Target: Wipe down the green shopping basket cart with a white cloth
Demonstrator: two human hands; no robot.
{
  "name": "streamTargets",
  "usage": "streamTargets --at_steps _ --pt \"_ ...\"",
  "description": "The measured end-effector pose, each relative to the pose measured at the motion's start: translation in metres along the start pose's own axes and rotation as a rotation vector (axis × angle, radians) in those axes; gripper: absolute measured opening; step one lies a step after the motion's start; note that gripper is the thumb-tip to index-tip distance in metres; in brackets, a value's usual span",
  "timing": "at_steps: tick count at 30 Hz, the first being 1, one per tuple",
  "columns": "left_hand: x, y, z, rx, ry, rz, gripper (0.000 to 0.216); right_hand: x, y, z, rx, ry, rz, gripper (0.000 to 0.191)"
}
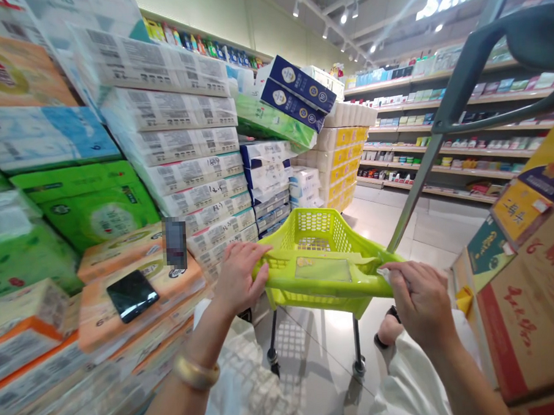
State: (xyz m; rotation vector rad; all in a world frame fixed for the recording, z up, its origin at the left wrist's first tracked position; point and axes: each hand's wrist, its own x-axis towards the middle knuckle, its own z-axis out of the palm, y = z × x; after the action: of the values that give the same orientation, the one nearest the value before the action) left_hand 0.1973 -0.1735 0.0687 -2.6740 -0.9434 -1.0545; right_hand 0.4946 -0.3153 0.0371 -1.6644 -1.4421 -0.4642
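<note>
A lime-green plastic shopping cart [317, 286] stands in front of me, its handle bar toward my body. My left hand [244, 275] is wrapped over the left end of that handle, with the thumb on the near side. At the right end, my right hand [418, 296] is closed around a crumpled white wipe or tissue [385, 275], pressing it against the handle. Most of the wipe is hidden under the fingers. Behind the clear panel in the handle's middle shows a small yellow mark. The cart's basket, full of holes, looks bare inside.
Tall stacks of packaged tissue [185, 107] line the left. A phone [132, 295] lies on an orange pack [139, 317]. Close on the right rises a metal pole with a grey loop handle [447, 111]. Cardboard boxes [524, 301] flank the right; stocked shelves [439, 133] stand behind.
</note>
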Motion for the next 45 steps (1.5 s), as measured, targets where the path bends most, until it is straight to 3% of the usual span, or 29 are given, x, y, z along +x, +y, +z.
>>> streamTargets --at_steps 5,13,18,23,25,28,31,37,41,45 --pt "-0.005 0.031 -0.003 -0.094 0.078 0.026 0.041 -0.004 -0.026 0.004 0.026 -0.022 -0.051 0.026" --pt "0.003 0.101 0.013 -0.328 -0.045 0.159 0.043 -0.011 -0.072 0.015 0.165 -0.106 -0.168 0.021" --pt "0.001 0.111 0.021 -0.403 -0.094 0.127 0.045 -0.014 -0.067 0.026 0.289 -0.122 -0.182 0.021" --pt "-0.002 0.106 0.022 -0.402 -0.127 0.078 0.044 -0.026 -0.048 0.043 0.530 0.021 -0.177 0.022" --pt "-0.003 0.104 0.022 -0.406 -0.131 0.072 0.042 -0.034 -0.042 0.051 0.662 0.129 -0.045 0.020" --pt "-0.002 0.105 0.021 -0.404 -0.132 0.058 0.037 -0.038 -0.033 0.061 0.841 0.322 0.412 0.019" --pt "0.000 0.106 0.019 -0.396 -0.134 0.029 0.035 -0.021 -0.028 0.063 1.063 0.322 0.755 0.027" --pt "0.009 0.117 0.020 -0.398 0.006 0.027 0.053 0.051 -0.053 0.040 1.391 -0.096 0.806 0.039" --pt "0.014 0.130 0.025 -0.402 0.067 0.012 0.062 0.091 -0.068 0.018 1.577 -0.132 0.807 0.037" --pt "0.016 0.138 0.033 -0.383 0.092 -0.034 0.068 0.085 -0.068 0.022 1.585 -0.100 0.793 0.036"
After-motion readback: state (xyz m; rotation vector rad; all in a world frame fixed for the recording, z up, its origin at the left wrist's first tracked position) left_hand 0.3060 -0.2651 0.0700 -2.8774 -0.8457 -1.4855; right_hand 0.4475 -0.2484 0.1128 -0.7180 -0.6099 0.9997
